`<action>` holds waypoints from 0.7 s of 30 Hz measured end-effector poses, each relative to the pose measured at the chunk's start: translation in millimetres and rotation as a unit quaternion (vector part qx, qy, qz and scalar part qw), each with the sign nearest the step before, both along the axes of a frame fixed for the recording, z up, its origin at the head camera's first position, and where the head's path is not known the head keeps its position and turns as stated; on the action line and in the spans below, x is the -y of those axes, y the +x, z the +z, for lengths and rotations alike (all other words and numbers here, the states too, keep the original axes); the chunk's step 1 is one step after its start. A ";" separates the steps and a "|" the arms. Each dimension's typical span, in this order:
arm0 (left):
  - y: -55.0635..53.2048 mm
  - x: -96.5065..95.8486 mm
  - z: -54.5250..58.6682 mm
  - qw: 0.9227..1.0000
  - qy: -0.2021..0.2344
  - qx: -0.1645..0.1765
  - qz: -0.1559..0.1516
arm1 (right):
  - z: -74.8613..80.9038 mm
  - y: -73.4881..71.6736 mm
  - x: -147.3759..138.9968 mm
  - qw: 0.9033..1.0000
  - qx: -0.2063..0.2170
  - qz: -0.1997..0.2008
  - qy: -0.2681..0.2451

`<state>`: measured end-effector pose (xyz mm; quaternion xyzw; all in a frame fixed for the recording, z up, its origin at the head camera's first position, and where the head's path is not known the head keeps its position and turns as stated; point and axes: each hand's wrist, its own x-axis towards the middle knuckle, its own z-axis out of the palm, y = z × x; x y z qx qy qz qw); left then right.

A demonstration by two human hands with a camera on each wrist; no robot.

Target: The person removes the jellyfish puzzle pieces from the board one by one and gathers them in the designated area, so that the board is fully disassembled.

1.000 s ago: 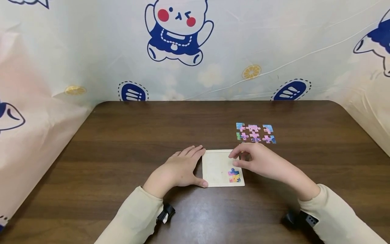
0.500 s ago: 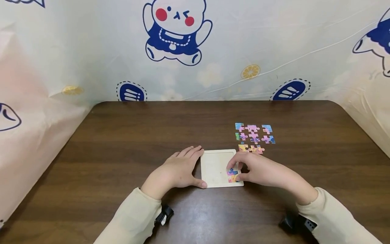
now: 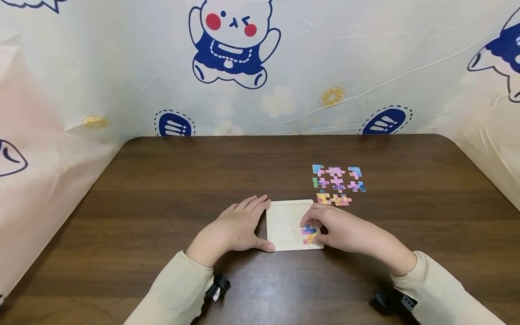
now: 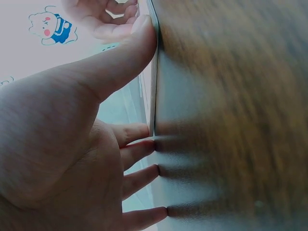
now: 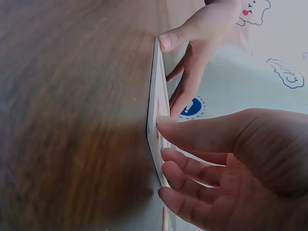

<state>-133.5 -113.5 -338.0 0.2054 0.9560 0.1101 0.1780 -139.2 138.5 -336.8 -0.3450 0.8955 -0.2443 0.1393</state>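
Note:
A pale, shallow puzzle tray (image 3: 284,225) lies flat on the table. My left hand (image 3: 229,228) is spread along its left side, with the thumb at the near corner and the fingertips by the far corner. In the tray's near right corner sits a puzzle piece (image 3: 308,235) in blue, yellow and pink. My right hand (image 3: 341,228) is over that corner, thumb and curled fingers pinching this piece, partly covering it. In the right wrist view, the thumb (image 5: 178,132) touches down inside the tray's edge.
Several loose puzzle pieces (image 3: 337,183) lie in rows on the brown wooden table (image 3: 195,176), just beyond the tray's right side. A cartoon-printed cloth (image 3: 284,58) hangs behind the table's far edge.
My right hand has come down and nearer onto the piece in the tray's corner, uncovering the nearest row of loose pieces. The left hand stays at the tray's left edge.

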 end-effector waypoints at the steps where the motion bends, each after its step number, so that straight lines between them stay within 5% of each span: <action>1: 0.0 0.0 0.0 1.000 0.000 0.000 0.000 | 0.1 0.2 0.0 1.000 0.003 -0.004 0.003; 21: 0.8 -0.7 1.7 1.000 -0.001 0.001 -0.002 | 0.7 3.5 0.2 1.000 -0.004 -0.008 0.016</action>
